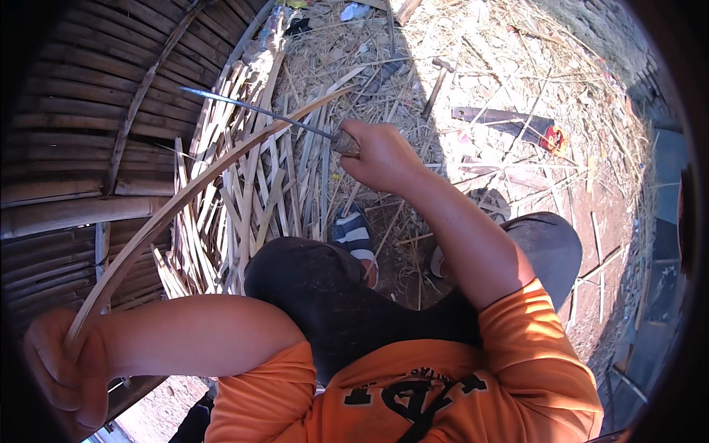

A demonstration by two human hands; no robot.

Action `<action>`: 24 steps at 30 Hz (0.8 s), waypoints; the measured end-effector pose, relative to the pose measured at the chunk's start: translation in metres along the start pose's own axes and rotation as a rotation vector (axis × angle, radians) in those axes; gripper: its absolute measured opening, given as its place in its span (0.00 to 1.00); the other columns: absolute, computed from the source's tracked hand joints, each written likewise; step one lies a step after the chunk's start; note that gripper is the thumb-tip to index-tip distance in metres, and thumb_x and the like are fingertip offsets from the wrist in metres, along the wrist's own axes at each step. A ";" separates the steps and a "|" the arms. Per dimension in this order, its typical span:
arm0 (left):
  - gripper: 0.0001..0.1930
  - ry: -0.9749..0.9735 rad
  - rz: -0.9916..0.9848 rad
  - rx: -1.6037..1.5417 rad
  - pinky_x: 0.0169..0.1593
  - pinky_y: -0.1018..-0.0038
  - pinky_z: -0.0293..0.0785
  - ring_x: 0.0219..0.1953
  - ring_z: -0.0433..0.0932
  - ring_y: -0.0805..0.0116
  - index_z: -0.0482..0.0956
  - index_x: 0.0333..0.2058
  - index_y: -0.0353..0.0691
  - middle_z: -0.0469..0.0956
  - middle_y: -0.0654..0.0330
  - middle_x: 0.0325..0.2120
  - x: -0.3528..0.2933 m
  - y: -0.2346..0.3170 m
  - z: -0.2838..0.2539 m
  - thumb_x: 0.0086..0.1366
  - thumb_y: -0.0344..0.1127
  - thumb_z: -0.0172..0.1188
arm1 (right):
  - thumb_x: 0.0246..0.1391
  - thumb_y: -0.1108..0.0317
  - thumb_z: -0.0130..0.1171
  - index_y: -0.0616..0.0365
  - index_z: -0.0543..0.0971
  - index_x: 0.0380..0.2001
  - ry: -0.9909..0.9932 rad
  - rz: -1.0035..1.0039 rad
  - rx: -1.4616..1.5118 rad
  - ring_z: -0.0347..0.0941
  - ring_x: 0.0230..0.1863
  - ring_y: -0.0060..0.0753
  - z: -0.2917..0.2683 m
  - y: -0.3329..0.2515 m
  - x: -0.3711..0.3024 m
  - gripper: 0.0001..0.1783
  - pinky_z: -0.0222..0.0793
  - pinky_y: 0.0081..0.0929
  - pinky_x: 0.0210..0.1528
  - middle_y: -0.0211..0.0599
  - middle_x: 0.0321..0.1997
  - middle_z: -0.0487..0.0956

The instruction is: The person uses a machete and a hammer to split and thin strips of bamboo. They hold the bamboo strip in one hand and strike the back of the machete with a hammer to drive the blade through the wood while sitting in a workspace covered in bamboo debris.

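At the lower left, my left hand (68,373) is closed around one end of a long split bamboo strip (159,218). The strip bows upward to the right, and its far end rises past the knife. My right hand (382,156) grips the short handle of a knife (260,111) in front of my knees. Its narrow blade points to the upper left and crosses the strip near the far end. Whether the edge touches the strip or only passes over it, I cannot tell.
Loose bamboo strips (235,240) lie heaped beside a slatted bamboo wall (81,111) on the left. A hammer (436,90) and a handsaw (506,120) with a red-orange handle rest on shavings ahead. My sandalled foot (358,240) is near the heap.
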State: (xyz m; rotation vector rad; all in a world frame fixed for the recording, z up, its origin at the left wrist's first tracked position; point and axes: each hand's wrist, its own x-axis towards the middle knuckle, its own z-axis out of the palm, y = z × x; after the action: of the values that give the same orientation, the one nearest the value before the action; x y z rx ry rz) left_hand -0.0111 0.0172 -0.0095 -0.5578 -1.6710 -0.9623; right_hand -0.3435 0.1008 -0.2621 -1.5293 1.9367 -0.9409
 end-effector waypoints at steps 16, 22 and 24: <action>0.28 -0.034 0.049 -0.208 0.18 0.93 0.47 0.10 0.57 0.94 0.56 0.10 0.59 0.56 0.84 0.08 0.002 -0.008 0.004 0.51 0.20 0.62 | 0.46 0.66 0.63 0.66 0.75 0.52 -0.041 0.030 0.015 0.79 0.40 0.63 0.010 0.008 -0.004 0.28 0.75 0.47 0.45 0.63 0.33 0.80; 0.29 -0.171 0.036 -0.379 0.22 0.94 0.55 0.12 0.60 0.96 0.55 0.11 0.61 0.57 0.85 0.09 0.009 -0.006 -0.011 0.51 0.19 0.62 | 0.46 0.65 0.64 0.66 0.75 0.52 0.036 0.333 0.030 0.79 0.44 0.62 0.038 0.127 0.002 0.29 0.74 0.47 0.47 0.64 0.37 0.80; 0.24 -0.091 0.031 -0.317 0.23 0.93 0.56 0.13 0.59 0.94 0.57 0.13 0.59 0.57 0.85 0.10 0.007 -0.001 -0.002 0.55 0.23 0.60 | 0.46 0.64 0.64 0.66 0.75 0.53 0.050 0.296 0.005 0.79 0.43 0.62 0.035 0.110 0.003 0.29 0.74 0.47 0.47 0.64 0.37 0.81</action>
State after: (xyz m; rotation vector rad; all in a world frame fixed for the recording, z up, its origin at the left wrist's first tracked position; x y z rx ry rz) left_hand -0.0126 0.0141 -0.0027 -0.8469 -1.5933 -1.2042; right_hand -0.3870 0.1053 -0.3691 -1.1823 2.1201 -0.8593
